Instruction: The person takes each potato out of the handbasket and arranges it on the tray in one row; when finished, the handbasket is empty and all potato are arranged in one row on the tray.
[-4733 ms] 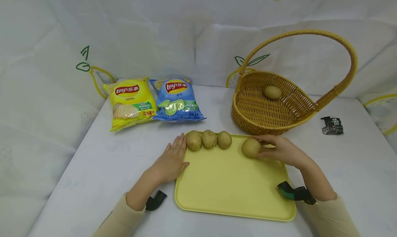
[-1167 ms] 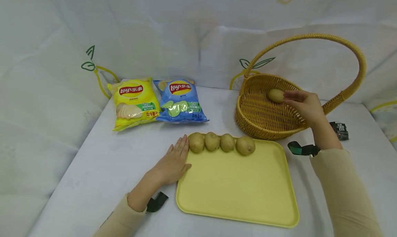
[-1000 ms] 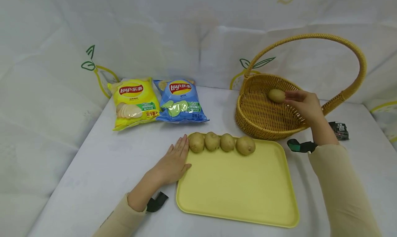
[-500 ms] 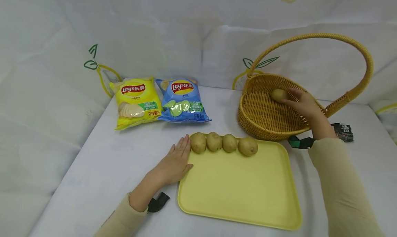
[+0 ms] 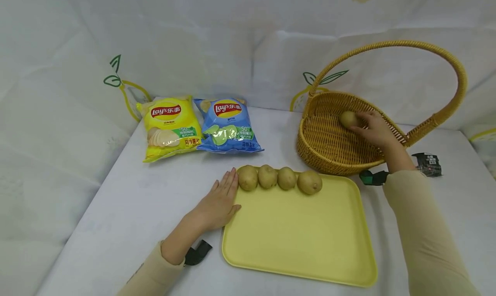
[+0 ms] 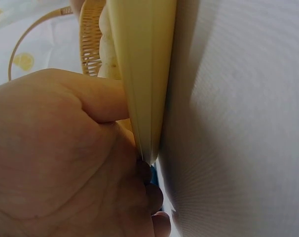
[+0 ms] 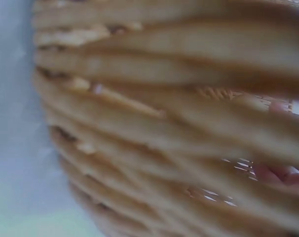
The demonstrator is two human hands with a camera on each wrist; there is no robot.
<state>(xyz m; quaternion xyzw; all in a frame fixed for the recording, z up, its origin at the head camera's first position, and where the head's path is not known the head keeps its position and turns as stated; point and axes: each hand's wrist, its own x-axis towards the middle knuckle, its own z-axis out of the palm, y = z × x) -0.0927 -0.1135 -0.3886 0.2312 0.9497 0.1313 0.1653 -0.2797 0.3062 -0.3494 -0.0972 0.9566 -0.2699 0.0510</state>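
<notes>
Inside the wicker basket [image 5: 325,147], my right hand [image 5: 376,130] holds a potato [image 5: 350,119] between fingers and thumb. Blurred wicker strands [image 7: 139,113] fill most of the right wrist view, with only bits of fingers showing through gaps. My left hand [image 5: 215,205] lies along the left side of the yellow tray [image 5: 298,235], its fingers straight and its thumb over the rim. That tray edge [image 6: 144,59] stands close beside the left palm [image 6: 56,148] in the left wrist view. Several potatoes [image 5: 267,177] form a row along the tray's far edge.
A yellow Lay's chip bag [image 5: 170,130] and a blue Lay's chip bag [image 5: 227,126] lie at the back left. The basket's tall handle [image 5: 461,89] arches up at the right. A small black wrapper [image 5: 428,164] lies beyond the right wrist.
A fourth potato was set down in the tray's row. My right hand then went to the basket and took hold of the potato there. The left hand stayed at the tray's edge.
</notes>
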